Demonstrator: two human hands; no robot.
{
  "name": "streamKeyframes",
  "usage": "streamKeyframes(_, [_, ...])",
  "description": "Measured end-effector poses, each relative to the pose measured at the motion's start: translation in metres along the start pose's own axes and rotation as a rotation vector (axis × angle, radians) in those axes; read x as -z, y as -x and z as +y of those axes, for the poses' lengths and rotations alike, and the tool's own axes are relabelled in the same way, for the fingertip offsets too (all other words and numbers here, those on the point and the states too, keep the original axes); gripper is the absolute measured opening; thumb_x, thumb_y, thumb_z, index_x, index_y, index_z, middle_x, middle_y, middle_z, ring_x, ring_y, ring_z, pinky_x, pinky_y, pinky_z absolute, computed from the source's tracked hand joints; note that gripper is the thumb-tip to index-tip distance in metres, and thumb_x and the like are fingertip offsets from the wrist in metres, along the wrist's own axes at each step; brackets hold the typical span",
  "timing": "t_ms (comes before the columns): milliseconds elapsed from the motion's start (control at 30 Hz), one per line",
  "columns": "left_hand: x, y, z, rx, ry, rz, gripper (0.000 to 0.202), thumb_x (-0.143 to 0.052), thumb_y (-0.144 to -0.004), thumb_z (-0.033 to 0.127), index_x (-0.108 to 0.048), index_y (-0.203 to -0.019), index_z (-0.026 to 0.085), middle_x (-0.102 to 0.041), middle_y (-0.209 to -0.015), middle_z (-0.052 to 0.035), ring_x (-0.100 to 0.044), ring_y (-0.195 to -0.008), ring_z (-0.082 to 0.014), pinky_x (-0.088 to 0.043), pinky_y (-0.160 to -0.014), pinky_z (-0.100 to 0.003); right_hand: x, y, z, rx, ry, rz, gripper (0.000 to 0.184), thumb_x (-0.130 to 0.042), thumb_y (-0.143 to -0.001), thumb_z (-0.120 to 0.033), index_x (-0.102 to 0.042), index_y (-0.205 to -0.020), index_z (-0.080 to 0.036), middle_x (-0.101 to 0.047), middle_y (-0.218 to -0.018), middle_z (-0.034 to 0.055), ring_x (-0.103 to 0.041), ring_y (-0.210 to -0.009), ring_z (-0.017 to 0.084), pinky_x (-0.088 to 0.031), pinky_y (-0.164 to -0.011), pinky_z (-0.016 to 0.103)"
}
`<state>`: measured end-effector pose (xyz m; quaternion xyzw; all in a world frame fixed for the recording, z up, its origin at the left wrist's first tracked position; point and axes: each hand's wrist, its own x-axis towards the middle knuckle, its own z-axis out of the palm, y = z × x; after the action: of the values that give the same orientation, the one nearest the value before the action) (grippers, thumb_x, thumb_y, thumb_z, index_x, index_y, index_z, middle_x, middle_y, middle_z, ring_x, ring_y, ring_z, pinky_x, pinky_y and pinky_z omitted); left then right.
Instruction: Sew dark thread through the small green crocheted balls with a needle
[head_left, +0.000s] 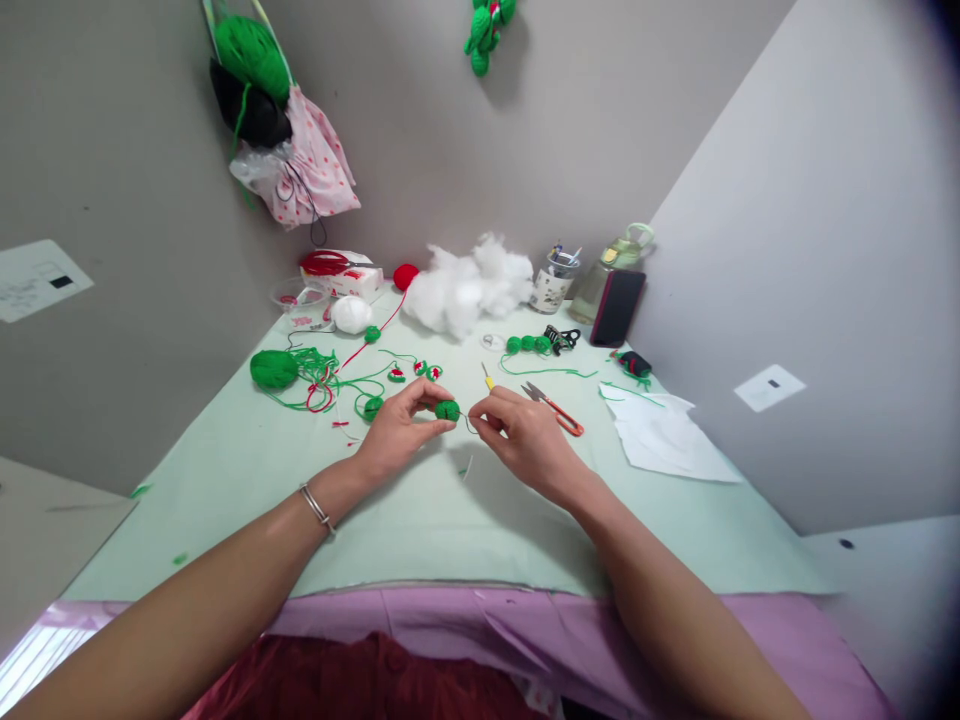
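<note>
The landmark is the white stuffing heap (469, 285) at the back of the table (420, 540). The green crocheted ball (448, 411) is directly in front of the heap, on the wearer's side, between the two hands.

The left hand (397, 430) is clamped on the ball, thumb below and forefinger above; its forearm enters from the lower left, a silver bracelet (318, 510) at the wrist. The right hand (517, 430) is bent inward, thumb and forefinger pinched together on a dark thread (470, 424) that leads to the ball. Whether these fingers also grip a needle cannot be told.

Orange-handled snips (559, 410) lie in front and to the right of the heap, just beside the right hand.
</note>
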<state>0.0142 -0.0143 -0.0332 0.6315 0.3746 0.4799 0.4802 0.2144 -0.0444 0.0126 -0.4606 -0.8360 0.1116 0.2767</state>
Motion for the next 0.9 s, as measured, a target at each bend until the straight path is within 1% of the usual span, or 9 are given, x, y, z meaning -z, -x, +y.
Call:
streamKeyframes(67, [-0.001,0.000,-0.001,-0.013,-0.023,0.017,0.026,-0.079,-0.069,0.019,-0.066,-0.091,0.019,-0.066,-0.091,-0.0024,-0.060,-0.094,-0.0181,-0.046,-0.092,-0.035,-0.002,-0.001,0.001,-0.007,-0.029,-0.011,0.017,-0.053,-0.091,-0.013,-0.066,-0.081,-0.019,-0.058,-0.075,0.0012,-0.049,-0.060,0.011,-0.032,-0.060,0.026])
streamKeyframes(133, [-0.002,0.001,-0.001,-0.002,-0.004,0.008,0.026,-0.079,-0.068,0.019,-0.066,-0.090,0.019,-0.066,-0.090,-0.0023,-0.060,-0.092,-0.0181,-0.047,-0.091,-0.035,-0.004,-0.002,0.002,-0.031,-0.096,-0.017,0.016,-0.055,-0.090,-0.014,-0.066,-0.081,-0.020,-0.058,-0.075,0.0011,-0.049,-0.061,0.012,-0.032,-0.061,0.026])
streamKeyframes(233, [-0.004,0.002,0.001,0.035,0.057,-0.004,0.028,-0.081,-0.066,0.020,-0.066,-0.089,0.018,-0.066,-0.089,-0.0022,-0.061,-0.089,-0.0176,-0.048,-0.087,-0.034,-0.008,-0.003,0.003,-0.095,-0.224,-0.010,0.012,-0.058,-0.090,-0.018,-0.067,-0.082,-0.020,-0.059,-0.075,0.0011,-0.049,-0.063,0.013,-0.033,-0.061,0.027])
streamKeyframes(300, [-0.005,0.003,0.002,0.034,0.083,0.013,0.028,-0.081,-0.066,0.020,-0.065,-0.089,0.018,-0.066,-0.089,-0.0022,-0.061,-0.088,-0.0172,-0.048,-0.086,-0.033,-0.009,-0.004,0.003,-0.146,-0.309,-0.007,0.011,-0.059,-0.090,-0.022,-0.068,-0.084,-0.019,-0.060,-0.074,0.0010,-0.048,-0.063,0.013,-0.034,-0.061,0.027])
streamKeyframes(467, [-0.005,0.004,0.006,0.024,0.100,0.070,0.029,-0.082,-0.065,0.021,-0.064,-0.088,0.018,-0.066,-0.089,-0.0024,-0.061,-0.089,-0.0174,-0.048,-0.087,-0.034,-0.008,-0.005,0.005,-0.249,-0.521,-0.045,0.016,-0.062,-0.089,-0.031,-0.071,-0.088,-0.018,-0.064,-0.076,0.0017,-0.045,-0.063,0.013,-0.032,-0.058,0.027])
streamKeyframes(633, [-0.004,0.003,0.009,0.016,0.115,0.084,0.030,-0.082,-0.065,0.021,-0.065,-0.089,0.019,-0.066,-0.088,-0.0021,-0.062,-0.089,-0.0173,-0.049,-0.089,-0.034,-0.006,-0.007,0.009,-0.279,-0.643,-0.076,0.020,-0.066,-0.086,-0.037,-0.074,-0.087,-0.019,-0.064,-0.079,0.0018,-0.046,-0.066,0.013,-0.033,-0.060,0.028])
streamKeyframes(767, [-0.003,0.003,0.011,0.023,0.139,0.085,0.031,-0.083,-0.064,0.023,-0.064,-0.088,0.019,-0.067,-0.088,-0.0018,-0.063,-0.088,-0.0171,-0.050,-0.089,-0.035,-0.006,-0.008,0.010,-0.317,-0.718,-0.090,0.023,-0.068,-0.084,-0.041,-0.074,-0.088,-0.019,-0.059,-0.071,-0.0006,-0.040,-0.061,0.012,-0.029,-0.058,0.027])
streamKeyframes(833, [-0.003,0.003,0.011,0.040,0.173,0.083,0.033,-0.084,-0.064,0.024,-0.063,-0.088,0.018,-0.067,-0.087,-0.0016,-0.063,-0.088,-0.0170,-0.050,-0.089,-0.035,-0.008,-0.008,0.010,-0.344,-0.777,-0.097,0.026,-0.069,-0.083,-0.044,-0.072,-0.088,-0.018,-0.054,-0.066,-0.0024,-0.035,-0.057,0.010,-0.027,-0.055,0.027])
streamKeyframes(900, [-0.003,0.003,0.011,0.065,0.208,0.087,0.034,-0.085,-0.064,0.025,-0.063,-0.089,0.018,-0.068,-0.087,-0.0013,-0.064,-0.087,-0.0167,-0.050,-0.088,-0.034,-0.013,-0.009,0.009,-0.358,-0.833,-0.090,0.029,-0.070,-0.082,-0.046,-0.069,-0.086,-0.018,-0.051,-0.065,-0.0034,-0.034,-0.057,0.010,-0.026,-0.055,0.026])
